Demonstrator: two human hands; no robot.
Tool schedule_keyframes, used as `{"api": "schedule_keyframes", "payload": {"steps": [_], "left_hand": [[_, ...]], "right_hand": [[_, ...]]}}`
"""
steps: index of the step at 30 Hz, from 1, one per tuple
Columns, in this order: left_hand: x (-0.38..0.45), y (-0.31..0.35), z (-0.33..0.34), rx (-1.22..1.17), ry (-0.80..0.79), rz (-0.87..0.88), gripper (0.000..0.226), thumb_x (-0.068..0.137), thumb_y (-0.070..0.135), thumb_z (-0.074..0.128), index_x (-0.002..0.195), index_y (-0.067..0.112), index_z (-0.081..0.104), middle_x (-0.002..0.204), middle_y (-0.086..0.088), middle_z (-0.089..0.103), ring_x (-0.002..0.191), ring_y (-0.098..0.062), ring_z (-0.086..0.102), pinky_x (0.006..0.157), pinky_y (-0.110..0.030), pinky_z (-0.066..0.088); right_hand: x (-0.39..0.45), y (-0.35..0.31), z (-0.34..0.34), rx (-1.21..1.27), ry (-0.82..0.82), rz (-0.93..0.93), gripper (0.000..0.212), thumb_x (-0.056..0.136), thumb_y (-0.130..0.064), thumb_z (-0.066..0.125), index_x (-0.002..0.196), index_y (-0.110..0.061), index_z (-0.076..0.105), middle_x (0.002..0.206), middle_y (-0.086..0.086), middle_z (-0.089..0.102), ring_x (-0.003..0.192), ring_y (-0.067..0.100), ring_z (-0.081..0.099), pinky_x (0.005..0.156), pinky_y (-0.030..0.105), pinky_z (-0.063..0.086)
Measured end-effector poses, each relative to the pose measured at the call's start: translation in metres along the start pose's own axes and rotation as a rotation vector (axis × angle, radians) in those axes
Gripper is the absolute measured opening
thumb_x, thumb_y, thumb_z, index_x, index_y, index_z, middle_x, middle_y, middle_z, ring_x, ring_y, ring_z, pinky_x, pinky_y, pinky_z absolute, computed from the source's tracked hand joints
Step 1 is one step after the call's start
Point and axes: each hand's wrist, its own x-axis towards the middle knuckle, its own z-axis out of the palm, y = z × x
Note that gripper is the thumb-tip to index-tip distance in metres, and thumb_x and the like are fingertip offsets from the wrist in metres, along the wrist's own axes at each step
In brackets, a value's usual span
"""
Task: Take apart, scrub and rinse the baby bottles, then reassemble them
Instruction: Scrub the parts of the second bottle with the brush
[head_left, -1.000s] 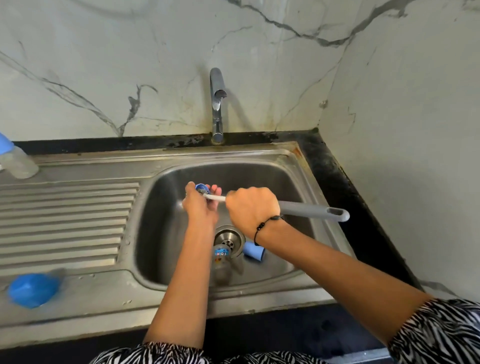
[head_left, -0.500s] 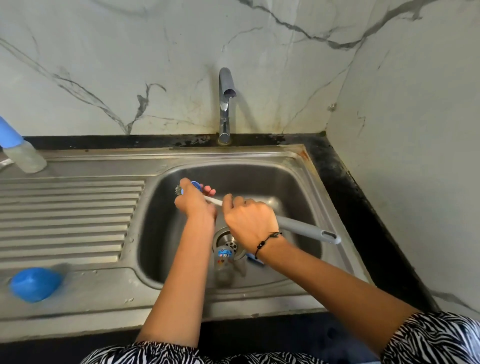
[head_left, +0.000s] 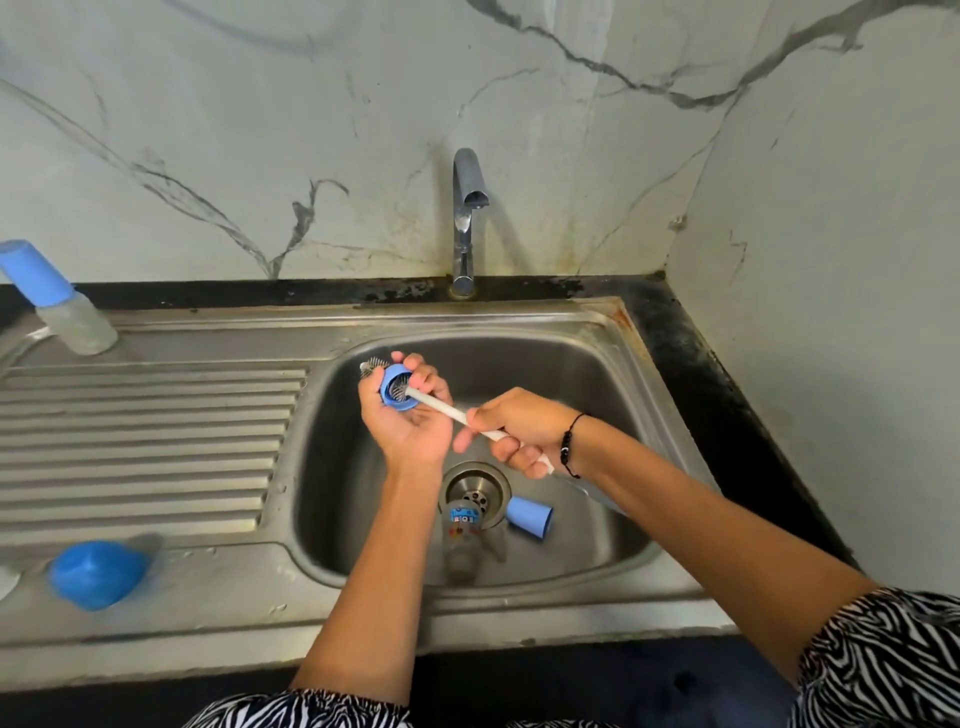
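Left hand (head_left: 402, 421), centre of frame over the sink (head_left: 613, 374): grip holding a blue bottle ring (head_left: 396, 395), fingers curled round its rim, opening turned toward the camera. Right hand (head_left: 519, 434), just right of it: grip closed round the white shaft of the bottle brush (head_left: 447, 410). Brush passes through the ring; bristle tip shows beyond it at upper left. Grey handle end trails lower right, partly hidden by the right wrist.

In the basin, lower centre: clear baby bottle (head_left: 462, 535) lying on its side next to the drain (head_left: 475, 488), printed band visible. Blue cap (head_left: 529, 515) lying just right of the drain, near the bottle.

Drainboard, left of frame: second bottle with blue cap (head_left: 57, 301) at upper left, tilted. Blue rounded object (head_left: 96, 574) at lower left, blurred; cannot identify.

Tap (head_left: 466, 218) at upper centre, no water seen.
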Motion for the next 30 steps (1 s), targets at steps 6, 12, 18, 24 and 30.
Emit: {"api": "schedule_keyframes", "payload": {"steps": [6,12,18,24,30], "left_hand": [[0.015,0.003,0.0,0.338,0.263,0.027,0.017,0.088,0.014,0.041,0.071,0.012,0.045,0.062,-0.003,0.046,0.04,-0.011,0.041,0.04,-0.017,0.035],[0.024,0.008,0.01,0.583,0.607,0.246,0.016,0.083,0.005,0.049,0.068,0.006,0.045,0.058,-0.01,0.048,0.04,-0.015,0.04,0.041,-0.021,0.033],[0.034,0.015,-0.004,0.513,0.758,0.106,0.017,0.086,0.008,0.046,0.069,0.006,0.043,0.047,-0.008,0.048,0.035,-0.015,0.042,0.037,-0.014,0.034],[0.037,0.016,-0.016,0.43,0.857,-0.006,0.016,0.088,0.022,0.053,0.087,0.006,0.048,0.08,-0.01,0.051,0.049,-0.013,0.05,0.037,-0.015,0.041],[0.034,0.001,-0.02,0.863,0.784,0.259,0.034,0.094,0.033,0.056,0.071,0.008,0.05,0.06,-0.009,0.052,0.039,-0.016,0.046,0.04,-0.025,0.042]], "right_hand": [[0.002,-0.007,0.011,-0.331,0.317,-0.073,0.028,0.096,-0.027,0.042,0.086,-0.013,0.064,0.055,0.006,0.049,0.039,0.014,0.047,0.036,0.018,0.026],[-0.014,0.001,0.041,-1.036,0.634,-0.375,0.03,0.101,-0.03,0.031,0.111,-0.012,0.054,0.102,0.014,0.064,0.093,0.038,0.059,0.065,0.035,0.034],[-0.009,0.013,0.048,-1.501,0.733,-0.454,0.043,0.087,-0.002,0.031,0.123,-0.008,0.055,0.087,0.006,0.065,0.069,0.026,0.066,0.049,0.031,0.032],[-0.012,0.016,0.053,-1.602,0.671,-0.364,0.052,0.072,-0.01,0.032,0.104,-0.014,0.073,0.058,0.001,0.059,0.041,0.017,0.056,0.036,0.022,0.033],[-0.013,0.006,0.053,-1.25,0.57,-0.298,0.041,0.094,-0.006,0.034,0.136,-0.008,0.035,0.111,0.012,0.061,0.098,0.034,0.061,0.063,0.033,0.032]]}}
